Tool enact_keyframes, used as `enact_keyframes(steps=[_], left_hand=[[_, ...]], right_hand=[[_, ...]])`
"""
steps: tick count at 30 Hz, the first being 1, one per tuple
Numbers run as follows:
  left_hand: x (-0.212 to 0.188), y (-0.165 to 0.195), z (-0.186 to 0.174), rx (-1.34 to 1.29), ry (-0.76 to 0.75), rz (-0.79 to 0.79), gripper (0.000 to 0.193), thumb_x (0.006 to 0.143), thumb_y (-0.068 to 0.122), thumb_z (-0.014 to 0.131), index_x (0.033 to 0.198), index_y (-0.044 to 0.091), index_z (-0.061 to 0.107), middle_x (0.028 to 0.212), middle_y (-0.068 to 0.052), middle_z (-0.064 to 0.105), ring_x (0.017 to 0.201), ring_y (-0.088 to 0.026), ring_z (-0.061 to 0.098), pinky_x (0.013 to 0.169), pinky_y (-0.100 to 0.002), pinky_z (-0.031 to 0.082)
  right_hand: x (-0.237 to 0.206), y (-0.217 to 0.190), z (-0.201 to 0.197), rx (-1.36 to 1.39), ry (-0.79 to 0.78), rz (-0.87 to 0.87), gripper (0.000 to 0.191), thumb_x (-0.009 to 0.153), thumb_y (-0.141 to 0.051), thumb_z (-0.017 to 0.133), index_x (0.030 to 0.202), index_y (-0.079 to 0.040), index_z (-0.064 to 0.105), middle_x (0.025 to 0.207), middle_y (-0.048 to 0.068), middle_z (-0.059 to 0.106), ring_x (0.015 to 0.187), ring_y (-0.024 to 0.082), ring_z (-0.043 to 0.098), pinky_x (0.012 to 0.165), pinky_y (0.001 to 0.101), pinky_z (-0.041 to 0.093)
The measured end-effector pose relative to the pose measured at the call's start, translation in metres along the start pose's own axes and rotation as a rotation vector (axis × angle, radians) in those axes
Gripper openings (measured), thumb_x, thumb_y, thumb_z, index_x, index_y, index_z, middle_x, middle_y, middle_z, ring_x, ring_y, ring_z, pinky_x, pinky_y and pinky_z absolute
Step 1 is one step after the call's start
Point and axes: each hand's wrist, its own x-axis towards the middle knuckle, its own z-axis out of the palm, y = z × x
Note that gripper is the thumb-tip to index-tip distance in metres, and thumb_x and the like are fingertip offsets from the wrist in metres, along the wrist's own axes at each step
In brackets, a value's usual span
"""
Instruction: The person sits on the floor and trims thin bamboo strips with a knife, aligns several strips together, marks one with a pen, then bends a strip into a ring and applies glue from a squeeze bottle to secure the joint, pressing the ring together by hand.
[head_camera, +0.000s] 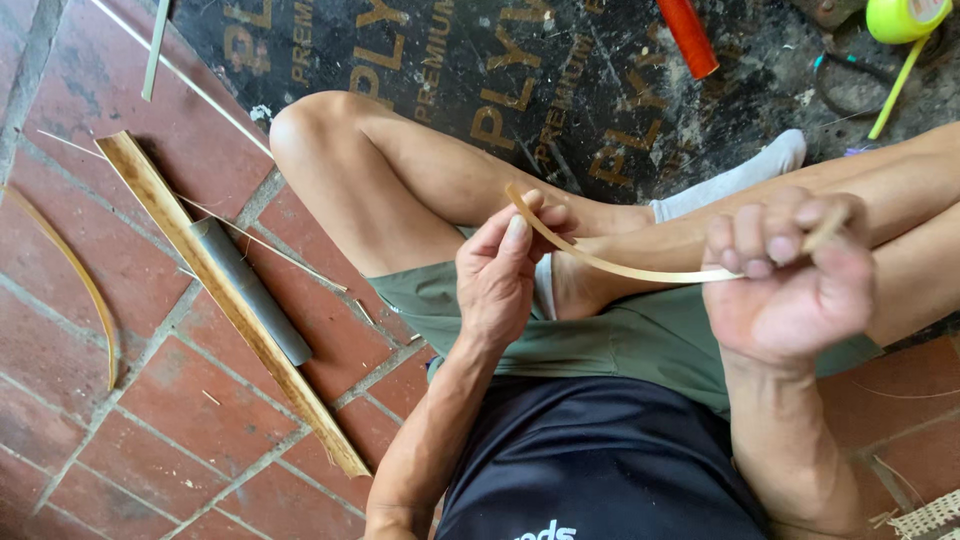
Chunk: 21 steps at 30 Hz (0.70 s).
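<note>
I sit cross-legged on the floor in green shorts and white socks. Both hands hold one thin pale bamboo strip (620, 267) that curves between them above my lap. My left hand (500, 275) pinches its left end between thumb and fingers, with the tip sticking up past the thumb. My right hand (785, 275) is closed in a fist around the right end, and a short piece pokes out by the knuckles.
A long split bamboo slat (160, 200) lies on the red brick floor at left, with a grey blade-like tool (250, 290) on it. A curved strip (85, 285) is at far left. A dark printed board (450, 60), an orange tube (688, 36), a yellow-green tape roll (905, 18) and woven matting (930, 515) lie around.
</note>
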Motion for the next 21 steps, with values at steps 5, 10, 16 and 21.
enact_keyframes(steps=[5, 10, 16, 21], left_hand=[[-0.021, 0.007, -0.013, -0.082, -0.224, 0.082, 0.025, 0.108, 0.008, 0.065, 0.131, -0.002, 0.068, 0.106, -0.014, 0.071, 0.100, -0.022, 0.068, 0.099, -0.038, 0.055], [-0.044, 0.012, -0.022, 0.428, -0.279, -0.103, 0.017, 0.097, 0.003, 0.076, 0.113, -0.003, 0.075, 0.105, -0.009, 0.071, 0.096, -0.015, 0.065, 0.086, -0.030, 0.054], [-0.056, 0.013, -0.022, 0.578, -0.264, -0.302, 0.011, 0.096, 0.006, 0.076, 0.106, 0.001, 0.076, 0.102, -0.004, 0.074, 0.096, -0.010, 0.066, 0.089, -0.026, 0.055], [-0.055, 0.017, -0.009, 0.738, -0.234, -0.346, 0.015, 0.094, 0.010, 0.078, 0.107, 0.001, 0.078, 0.099, -0.004, 0.074, 0.092, -0.008, 0.065, 0.084, -0.025, 0.054]], right_hand=[[0.004, 0.010, -0.009, -0.206, -0.036, 0.149, 0.011, 0.104, -0.003, 0.058, 0.097, 0.000, 0.067, 0.079, 0.004, 0.058, 0.066, 0.013, 0.045, 0.064, 0.0274, 0.039], [-0.004, 0.003, -0.006, -0.816, -0.262, 0.391, 0.010, 0.087, 0.006, 0.069, 0.094, -0.001, 0.071, 0.092, 0.005, 0.070, 0.081, 0.012, 0.060, 0.074, 0.0239, 0.048], [-0.011, 0.006, 0.004, -1.186, -0.420, 0.417, 0.015, 0.083, 0.001, 0.078, 0.096, -0.001, 0.071, 0.089, 0.003, 0.072, 0.081, 0.009, 0.066, 0.074, 0.0241, 0.053], [-0.007, 0.011, 0.017, -1.295, -0.547, 0.313, 0.016, 0.080, 0.003, 0.077, 0.093, 0.001, 0.068, 0.084, 0.005, 0.072, 0.075, 0.011, 0.069, 0.071, 0.0260, 0.056]])
